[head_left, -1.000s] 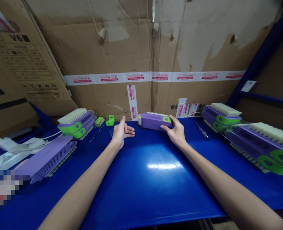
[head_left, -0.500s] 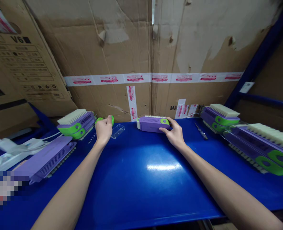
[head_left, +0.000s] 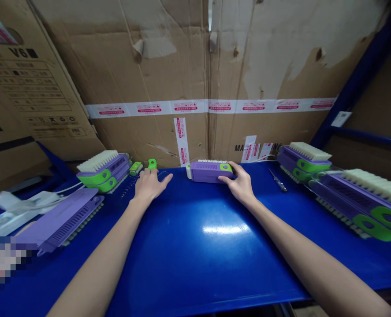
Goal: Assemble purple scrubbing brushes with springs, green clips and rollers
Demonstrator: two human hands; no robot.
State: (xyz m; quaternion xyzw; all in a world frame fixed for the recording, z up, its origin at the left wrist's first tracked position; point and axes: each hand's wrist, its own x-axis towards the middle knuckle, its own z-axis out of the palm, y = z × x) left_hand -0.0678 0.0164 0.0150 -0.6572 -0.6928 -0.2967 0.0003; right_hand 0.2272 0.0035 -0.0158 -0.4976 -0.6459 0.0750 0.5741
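The single view looks from the wearer's head, forward and down over both close, outstretched forearms.

back: cardboard (head_left: 169, 66), 1 long printed tape strip (head_left: 152, 108) across | desk (head_left: 195, 255): glossy blue, 1 bright glare patch | right: blue metal frame (head_left: 363, 75)

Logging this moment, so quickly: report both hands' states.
Left hand: open, thumb spread, fingers at the green piece; contact cannot be told.
Right hand: closed, gripping the purple device.
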